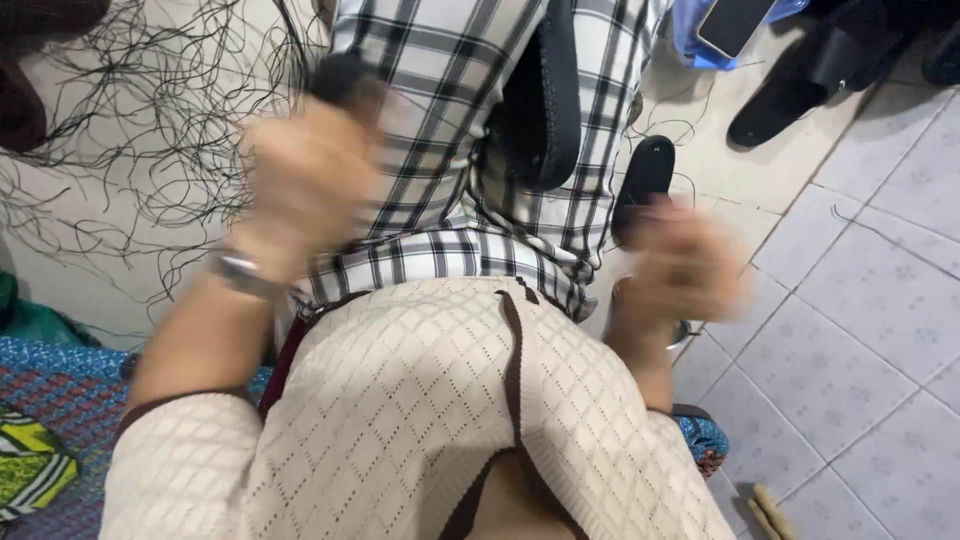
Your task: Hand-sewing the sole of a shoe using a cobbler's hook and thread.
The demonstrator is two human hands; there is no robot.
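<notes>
My left hand (305, 180) is raised and blurred, fist closed around a dark, round-ended handle (345, 78); a metal watch (240, 272) sits on that wrist. My right hand (680, 268) is also blurred, with fingers curled in, and the blur hides whether it holds anything. Between the hands, a black curved shoe piece (545, 110) lies on black-and-white plaid cloth (440, 120) over my lap. A black sole (645, 175) lies on the floor just beyond my right hand.
Loose black threads (150, 130) tangle over the floor at left. Black sandals (810, 75) and a phone (735, 22) on blue cloth lie at the upper right. Patterned fabric (50, 410) is at lower left. The floor is pale tile (870, 300).
</notes>
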